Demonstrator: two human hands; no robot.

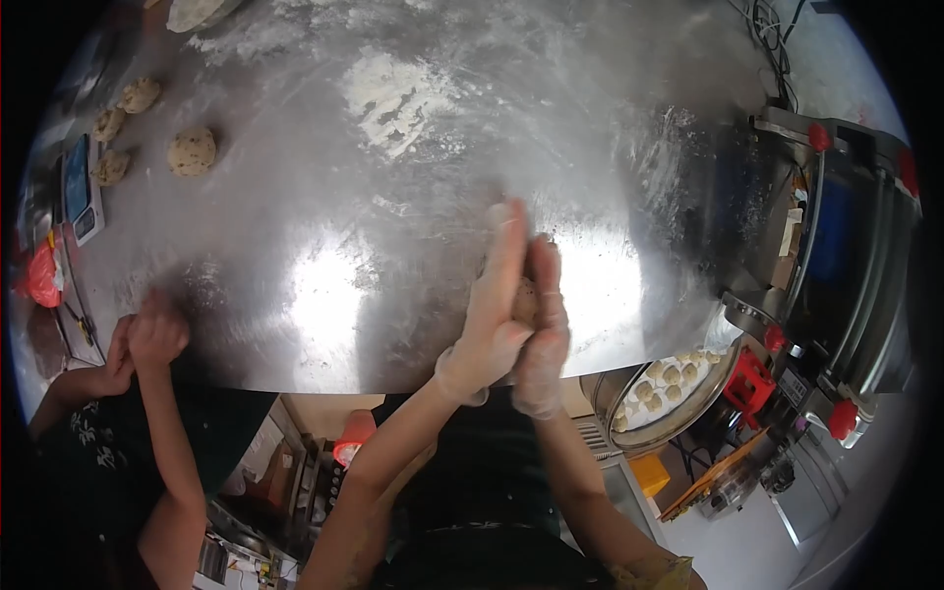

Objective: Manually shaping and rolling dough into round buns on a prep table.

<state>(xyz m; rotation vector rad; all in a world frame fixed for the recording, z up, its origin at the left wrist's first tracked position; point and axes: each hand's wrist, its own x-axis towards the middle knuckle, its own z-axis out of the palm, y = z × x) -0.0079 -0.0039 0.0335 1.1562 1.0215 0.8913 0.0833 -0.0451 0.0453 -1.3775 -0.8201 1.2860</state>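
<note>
Both my hands, in thin clear gloves, are held upright with the palms facing at the front middle of the metal table. Between them is a ball of dough (527,301), mostly hidden, with only a small speckled patch showing. My left hand (492,315) presses on it from the left, its straight fingers blurred at the tips. From the other side my right hand (546,329) closes in against the ball. Another lump of speckled dough (192,151) rests far left on the table, with several smaller dough pieces (110,167) beside it.
Loose flour (398,103) lies on the steel table (265,187). A scale (82,192) stands at the left edge, near a co-worker's hands (147,334). To the right are a roller machine (851,265) with red knobs and a round tray (678,418) of dough balls.
</note>
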